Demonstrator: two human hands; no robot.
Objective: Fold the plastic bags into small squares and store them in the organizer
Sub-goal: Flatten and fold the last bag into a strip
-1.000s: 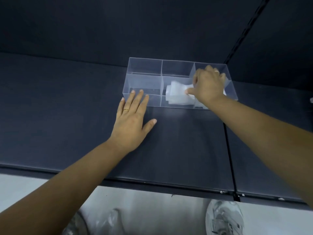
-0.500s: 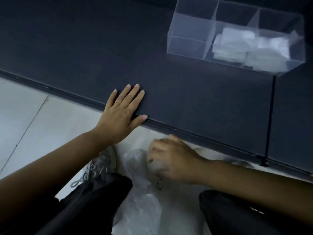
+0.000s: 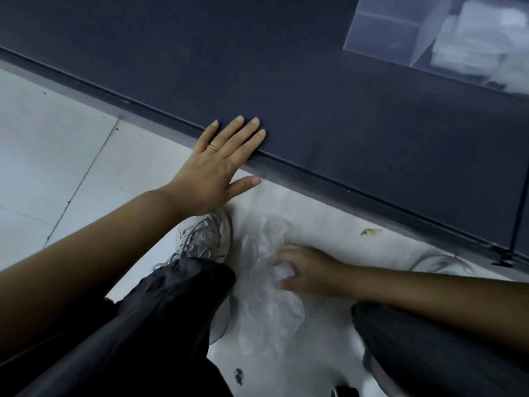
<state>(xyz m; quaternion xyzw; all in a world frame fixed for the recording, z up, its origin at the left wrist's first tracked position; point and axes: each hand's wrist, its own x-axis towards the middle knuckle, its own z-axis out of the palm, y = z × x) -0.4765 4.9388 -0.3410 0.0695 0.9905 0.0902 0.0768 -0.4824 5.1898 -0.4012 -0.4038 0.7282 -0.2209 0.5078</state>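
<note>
- We found the loose plastic bag [image 3: 266, 310] lying crumpled on the floor [image 3: 57, 153], near the person's feet and just right of a grey shoe [image 3: 203, 239].
- The right hand [image 3: 309, 270] was down on the bag's far part, fingers curled into the film and bunching a wad of it. The view was slightly blurred, so we could not judge how firm the grip was.
- The left hand [image 3: 217, 167] lay spread and flat, its fingers on the near edge of the dark desk [image 3: 315, 96], holding nothing.
- The organizer [image 3: 380, 30] stood at the far right of the desk, well apart from both hands. Folded bags [image 3: 469, 50] were already inside, though we could not tell which compartment.
- We judged the bag very light, limp and slippery. It would trap air and spring out of its creases.
- We judged a bunched grip adequate for lifting. For folding, the bag should be held at an edge or corner, laid on the desk and smoothed flat.
</note>
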